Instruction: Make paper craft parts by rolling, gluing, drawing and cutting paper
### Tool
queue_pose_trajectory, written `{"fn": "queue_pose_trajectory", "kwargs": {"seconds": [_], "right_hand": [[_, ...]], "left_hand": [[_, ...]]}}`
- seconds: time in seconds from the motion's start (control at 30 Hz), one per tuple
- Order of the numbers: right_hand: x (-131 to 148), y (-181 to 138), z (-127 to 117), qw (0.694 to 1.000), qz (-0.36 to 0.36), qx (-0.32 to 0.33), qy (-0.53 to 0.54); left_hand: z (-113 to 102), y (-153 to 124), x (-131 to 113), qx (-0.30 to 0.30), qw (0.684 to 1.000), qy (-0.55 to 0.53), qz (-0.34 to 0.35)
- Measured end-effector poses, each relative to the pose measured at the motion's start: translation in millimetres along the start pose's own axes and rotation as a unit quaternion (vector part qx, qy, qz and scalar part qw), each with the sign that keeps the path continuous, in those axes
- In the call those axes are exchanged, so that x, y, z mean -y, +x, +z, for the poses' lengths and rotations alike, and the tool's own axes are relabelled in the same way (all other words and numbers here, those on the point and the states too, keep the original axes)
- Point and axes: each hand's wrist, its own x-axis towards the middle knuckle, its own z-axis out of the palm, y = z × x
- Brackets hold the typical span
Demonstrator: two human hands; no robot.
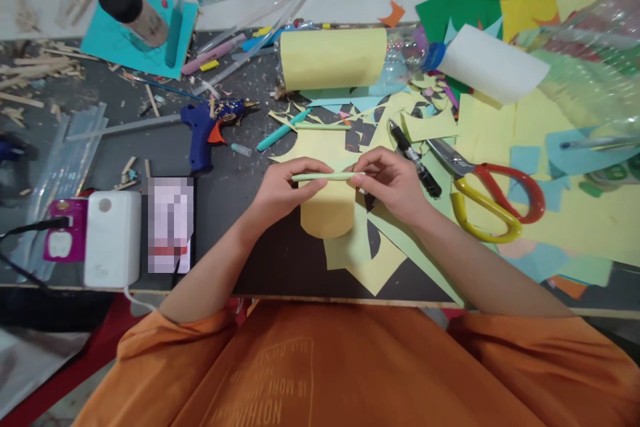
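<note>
Pinching a thin green paper tube (pixel 327 176) by its ends, the left hand (pixel 283 190) and right hand (pixel 393 183) close on it, likely so it stays rolled, level over the yellow cutout (pixel 327 217). Scissors (pixel 493 200) lie right of that cutout on the bench (pixel 290 267), and a glue gun (pixel 207 130) lies to its upper left.

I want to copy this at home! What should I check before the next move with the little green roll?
1. Both ends gripped: the left hand and the right hand each pinch the green paper roll. Ok.
2. Loose edge of the roll stuck down: cannot tell.
3. The yellow paper piece lies right under the roll: ok.
4. The scissors lie apart from the hands: ok.
5. Whether the glue gun is hot or cool: cannot tell; it lies off to the left.
6. A tidy table: not ok, paper scraps lie all around.
</note>
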Motion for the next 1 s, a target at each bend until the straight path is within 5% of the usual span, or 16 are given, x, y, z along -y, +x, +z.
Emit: {"fn": "queue_pose_trajectory", "kwargs": {"seconds": [0.53, 0.8, 1.0], "right_hand": [[-6.8, -0.6, -2.9, 0.996, 0.005, -0.058, 0.062], [-4.5, -5.6, -3.4, 0.998, 0.003, 0.059, -0.031], [-2.8, -5.1, -3.2, 0.995, -0.009, 0.078, -0.064]], "left_hand": [[4.4, -1.2, -4.2, -0.012, 0.999, 0.042, -0.010], [10.2, -5.9, 1.0, 0.018, 0.999, 0.023, 0.038], [13.4, -7.6, 1.3, 0.029, 0.997, 0.034, 0.066]]}}
